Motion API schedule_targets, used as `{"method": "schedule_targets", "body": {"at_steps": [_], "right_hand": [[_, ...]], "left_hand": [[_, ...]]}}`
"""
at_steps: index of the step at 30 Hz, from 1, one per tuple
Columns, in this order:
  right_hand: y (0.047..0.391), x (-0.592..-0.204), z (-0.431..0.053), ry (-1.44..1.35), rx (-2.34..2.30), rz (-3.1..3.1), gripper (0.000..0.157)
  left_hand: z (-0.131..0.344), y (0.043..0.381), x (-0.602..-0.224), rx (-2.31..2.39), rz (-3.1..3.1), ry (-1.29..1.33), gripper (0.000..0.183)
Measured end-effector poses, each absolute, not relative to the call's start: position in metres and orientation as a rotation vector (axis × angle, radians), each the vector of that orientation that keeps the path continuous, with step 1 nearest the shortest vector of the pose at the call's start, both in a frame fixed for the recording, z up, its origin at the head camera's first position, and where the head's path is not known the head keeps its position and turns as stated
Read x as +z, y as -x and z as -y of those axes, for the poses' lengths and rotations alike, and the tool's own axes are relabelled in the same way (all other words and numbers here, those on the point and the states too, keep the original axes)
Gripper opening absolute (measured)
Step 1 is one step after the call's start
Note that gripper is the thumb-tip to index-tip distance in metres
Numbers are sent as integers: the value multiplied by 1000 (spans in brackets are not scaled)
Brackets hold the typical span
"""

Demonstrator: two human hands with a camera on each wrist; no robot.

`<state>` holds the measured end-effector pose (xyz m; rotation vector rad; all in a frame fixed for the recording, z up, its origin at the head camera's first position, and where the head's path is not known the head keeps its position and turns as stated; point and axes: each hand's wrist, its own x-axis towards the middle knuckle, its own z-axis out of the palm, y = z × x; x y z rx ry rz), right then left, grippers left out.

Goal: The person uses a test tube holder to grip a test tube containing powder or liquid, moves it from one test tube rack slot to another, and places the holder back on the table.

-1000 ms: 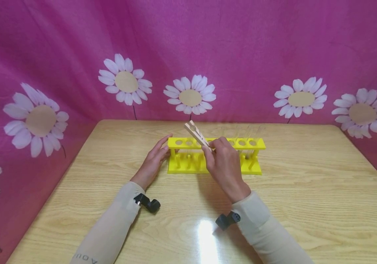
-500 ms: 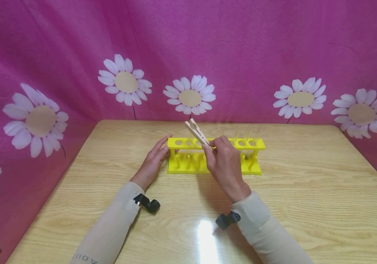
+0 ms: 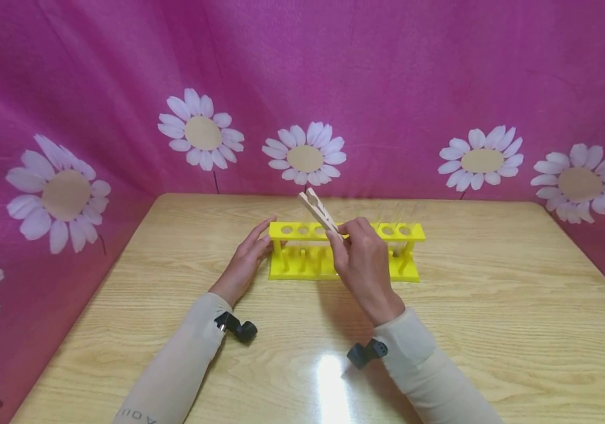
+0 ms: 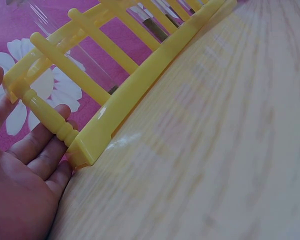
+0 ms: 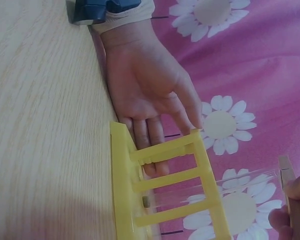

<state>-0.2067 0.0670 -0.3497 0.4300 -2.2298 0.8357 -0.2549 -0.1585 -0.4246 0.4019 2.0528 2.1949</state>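
In the head view, my left hand (image 3: 242, 263) rests against the left end of a yellow test tube rack (image 3: 302, 274), fingers extended. The left wrist view shows those fingers (image 4: 49, 155) beside the rack's end post. Over the rack's top bar, my right hand (image 3: 366, 268) pinches a wooden test tube holder (image 3: 321, 214) that looks like a big clothespin, pointing up and left. A clear test tube (image 5: 247, 177) stands in the rack with a dark bottom. Its upper end meets the holder's tip in the right wrist view; whether the holder clamps it, I cannot tell.
Several clear test tubes stand towards the rack's right end; the left wrist view shows one with dark contents (image 4: 154, 30). A pale wood table (image 3: 498, 282) lies beneath, and a magenta cloth (image 3: 387, 70) with white flowers hangs behind and at the sides.
The wooden test tube holder and my right hand have shifted slightly to the right, the holder's tip also a little upward. My left hand and the rack have stayed in place.
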Motion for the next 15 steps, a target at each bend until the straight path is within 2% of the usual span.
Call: {"method": "schedule_targets", "body": {"at_steps": [15], "right_hand": [[204, -346, -72, -415, 825, 2246, 20]], "left_hand": [[160, 255, -425, 2201, -2039, -403, 47]]}}
